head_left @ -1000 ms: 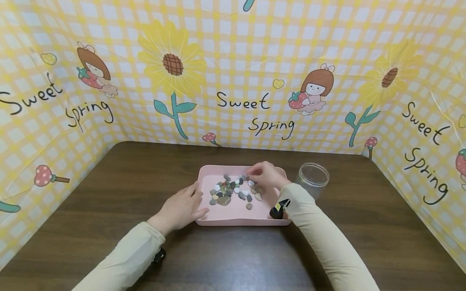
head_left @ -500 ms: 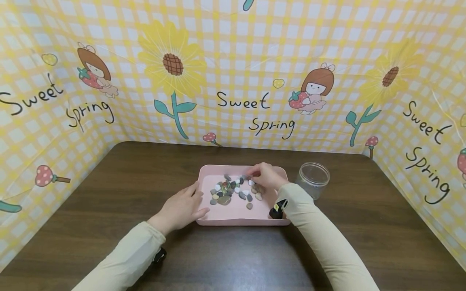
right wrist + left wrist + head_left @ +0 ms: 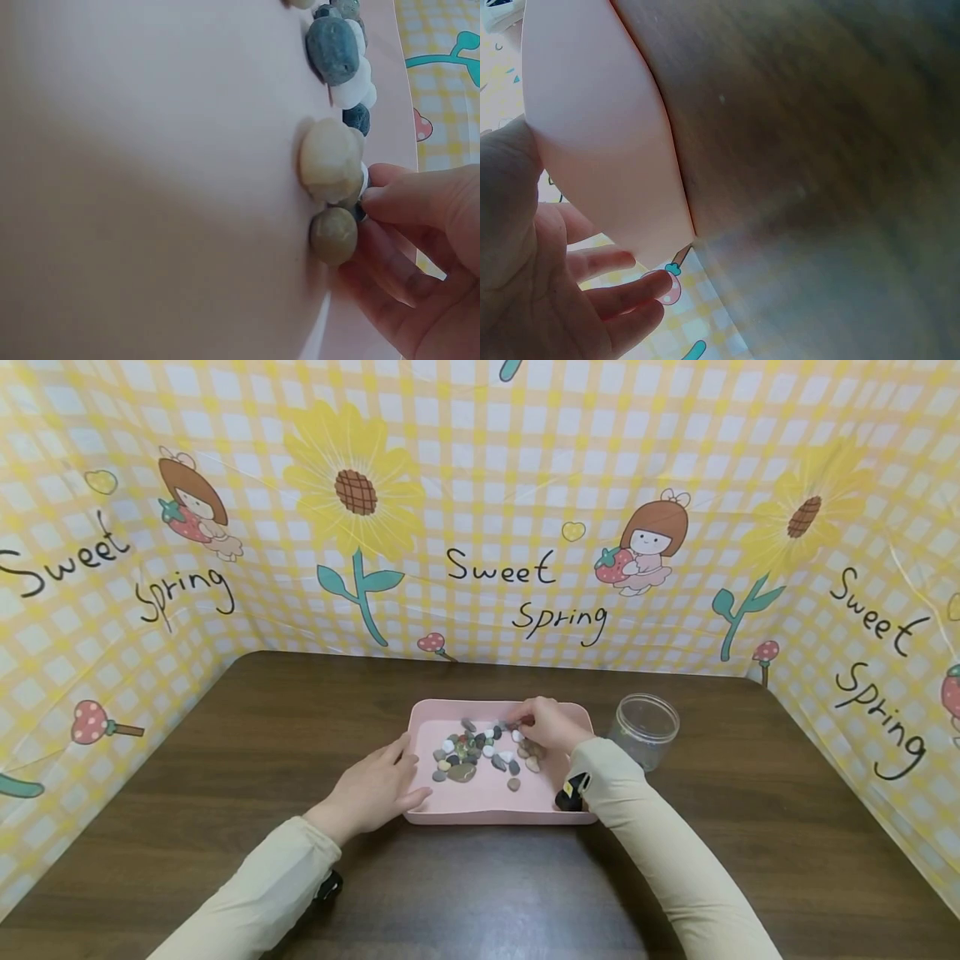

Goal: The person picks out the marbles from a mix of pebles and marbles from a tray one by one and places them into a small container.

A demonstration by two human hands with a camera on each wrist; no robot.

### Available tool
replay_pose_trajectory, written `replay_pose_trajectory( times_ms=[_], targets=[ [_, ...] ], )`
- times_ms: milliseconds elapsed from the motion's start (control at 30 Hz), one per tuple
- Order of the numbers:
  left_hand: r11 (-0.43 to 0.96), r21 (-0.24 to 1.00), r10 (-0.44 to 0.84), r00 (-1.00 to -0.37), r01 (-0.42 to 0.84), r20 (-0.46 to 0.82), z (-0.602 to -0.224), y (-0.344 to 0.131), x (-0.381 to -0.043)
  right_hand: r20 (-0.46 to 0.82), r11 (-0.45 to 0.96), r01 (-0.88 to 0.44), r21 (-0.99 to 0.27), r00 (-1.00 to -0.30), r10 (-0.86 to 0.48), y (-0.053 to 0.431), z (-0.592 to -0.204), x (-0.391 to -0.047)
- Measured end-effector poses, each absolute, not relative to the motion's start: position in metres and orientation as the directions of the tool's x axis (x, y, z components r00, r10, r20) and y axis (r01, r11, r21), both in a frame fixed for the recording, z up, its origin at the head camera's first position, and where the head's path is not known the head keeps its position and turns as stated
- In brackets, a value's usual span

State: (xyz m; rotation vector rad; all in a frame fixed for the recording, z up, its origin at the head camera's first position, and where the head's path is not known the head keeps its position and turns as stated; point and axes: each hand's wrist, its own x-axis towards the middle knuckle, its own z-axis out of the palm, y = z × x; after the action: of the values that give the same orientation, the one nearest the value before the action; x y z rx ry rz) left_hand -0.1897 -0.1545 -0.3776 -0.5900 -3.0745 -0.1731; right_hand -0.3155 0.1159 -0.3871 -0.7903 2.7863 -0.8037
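Several small pebbles (image 3: 462,772), grey, white, tan and dark, lie in a shallow pink tray (image 3: 487,817) on the table. My left hand (image 3: 371,789) rests at the tray's left side, its thumb over the rim near the front corner. In the left wrist view its fingers (image 3: 626,292) are spread loosely beside the outer wall. Over the right back part of the tray, my right hand (image 3: 551,724) pinches a small dark pebble (image 3: 361,212) low among the others. A tan pebble (image 3: 334,236) lies right by its fingers; that hand partly hides the stones behind it.
A clear round jar (image 3: 647,731) without a lid stands just right of the tray, close to the right forearm. The brown wooden table (image 3: 465,893) meets a yellow checked cloth (image 3: 480,502) at the back and sides.
The right hand has shifted very slightly at the same pebbles. The left hand, tray and jar look practically unmoved.
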Motion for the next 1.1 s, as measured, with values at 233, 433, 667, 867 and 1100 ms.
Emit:
replay_pose_trajectory(
  times_ms=[233, 433, 667, 867, 1100],
  targets=[
    [0.92, 0.096, 0.38, -0.924, 0.381, 0.03, -0.3773, -0.1543, -0.1891, 0.016, 0.728, -0.455, -0.513, -0.852, -0.522, 0.1157, -0.3896, -0.3165],
    [0.922, 0.099, 0.373, -0.927, 0.373, 0.019, -0.377, -0.1539, -0.1891, 0.034, 0.721, -0.474, -0.505, -0.846, -0.532, 0.1165, -0.3908, -0.3167],
    [0.928, 0.106, 0.36, -0.933, 0.357, -0.001, -0.3758, -0.153, -0.1888, 0.021, 0.714, -0.451, -0.535, -0.853, -0.522, 0.1145, -0.3897, -0.314],
    [0.927, 0.106, 0.36, -0.933, 0.359, 0.006, -0.3756, -0.1531, -0.1886, 0.024, 0.698, -0.438, -0.566, -0.855, -0.518, 0.1135, -0.3909, -0.3138],
    [0.924, 0.1, 0.369, -0.929, 0.369, 0.018, -0.3755, -0.1532, -0.188, 0.06, 0.692, -0.486, -0.533, -0.838, -0.542, 0.1138, -0.392, -0.3152]
  ],
)
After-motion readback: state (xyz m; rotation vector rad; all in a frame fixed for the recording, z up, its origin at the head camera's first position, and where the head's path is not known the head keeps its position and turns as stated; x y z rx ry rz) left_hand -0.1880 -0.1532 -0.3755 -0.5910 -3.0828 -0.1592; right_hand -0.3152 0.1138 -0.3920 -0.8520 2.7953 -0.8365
